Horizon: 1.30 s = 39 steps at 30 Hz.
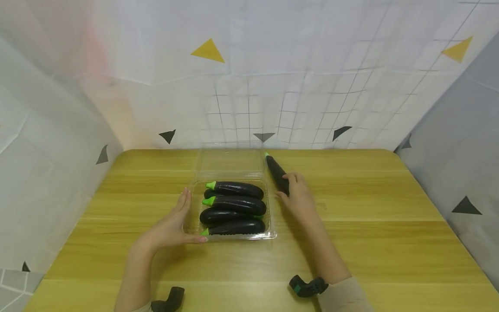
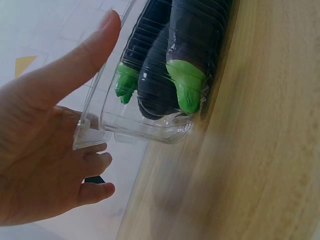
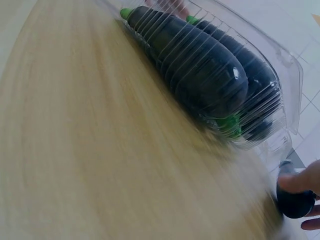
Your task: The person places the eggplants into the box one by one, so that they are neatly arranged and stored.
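Note:
A clear plastic clamshell box (image 1: 270, 234) sits on the wooden table with its lid (image 1: 231, 160) folded back. Inside lie several dark eggplants (image 1: 238, 204) with green stem ends, some stacked on others. My left hand (image 1: 169, 229) is at the box's left side, thumb along the front rim and fingers extended beside the left wall; the left wrist view shows the thumb (image 2: 75, 70) against the rim. To the right of the box, my right hand (image 1: 298, 197) grips another eggplant (image 1: 276, 171) by its thick lower end, its green tip pointing away. In the right wrist view that eggplant (image 3: 295, 202) is partly cut off.
The wooden table (image 1: 370, 242) extends to both sides of the box. White sheets with dark and yellow triangles (image 1: 209, 51) stand behind and beside it. A black wrist camera (image 1: 308, 287) is strapped on the right forearm, another (image 1: 169, 300) on the left.

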Available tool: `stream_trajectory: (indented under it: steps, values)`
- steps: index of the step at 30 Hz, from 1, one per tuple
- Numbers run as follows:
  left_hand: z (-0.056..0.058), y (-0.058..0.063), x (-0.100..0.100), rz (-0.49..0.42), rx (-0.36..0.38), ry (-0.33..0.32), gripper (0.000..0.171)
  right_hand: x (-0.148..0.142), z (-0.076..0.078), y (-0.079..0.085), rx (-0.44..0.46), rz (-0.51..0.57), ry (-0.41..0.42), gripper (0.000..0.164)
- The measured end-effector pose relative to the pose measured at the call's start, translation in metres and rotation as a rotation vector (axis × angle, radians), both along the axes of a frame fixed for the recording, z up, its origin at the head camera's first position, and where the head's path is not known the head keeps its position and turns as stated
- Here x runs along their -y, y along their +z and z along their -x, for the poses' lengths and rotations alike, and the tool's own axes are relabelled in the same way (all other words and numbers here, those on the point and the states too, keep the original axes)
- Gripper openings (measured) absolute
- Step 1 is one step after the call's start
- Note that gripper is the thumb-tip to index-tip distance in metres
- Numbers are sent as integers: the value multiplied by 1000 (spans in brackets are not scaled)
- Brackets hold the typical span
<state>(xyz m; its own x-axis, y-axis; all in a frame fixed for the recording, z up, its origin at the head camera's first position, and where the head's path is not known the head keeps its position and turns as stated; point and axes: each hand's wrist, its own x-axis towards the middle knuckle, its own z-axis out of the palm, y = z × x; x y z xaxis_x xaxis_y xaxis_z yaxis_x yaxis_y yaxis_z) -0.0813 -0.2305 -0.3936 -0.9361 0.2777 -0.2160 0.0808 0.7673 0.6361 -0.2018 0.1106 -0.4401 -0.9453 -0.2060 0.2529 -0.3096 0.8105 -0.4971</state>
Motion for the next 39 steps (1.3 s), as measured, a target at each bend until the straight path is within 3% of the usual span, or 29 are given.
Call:
stream_trajectory:
  steps: [8, 13, 16, 20, 24, 29, 39]
  values:
    - [0, 0, 0, -1, 1, 2, 131, -4, -1, 5, 97, 56, -137, 50]
    - [0, 0, 0, 2, 12, -1, 131, -7, -2, 9, 1, 161, -168, 51]
    - [0, 0, -1, -6, 13, 2, 131, -7, -2, 18, -81, 241, -145, 49]
    - [0, 1, 0, -7, 10, 3, 130, -2, -7, 35, -92, 382, -50, 45]
    - [0, 1, 0, -7, 9, 3, 131, 3, -18, 55, -10, 462, 80, 45]
    - [0, 1, 1, -5, 6, 2, 131, 9, -31, 71, 96, 451, 274, 46]
    - [1, 1, 0, -4, 14, 3, 130, 16, -39, 74, 165, 386, 569, 49]
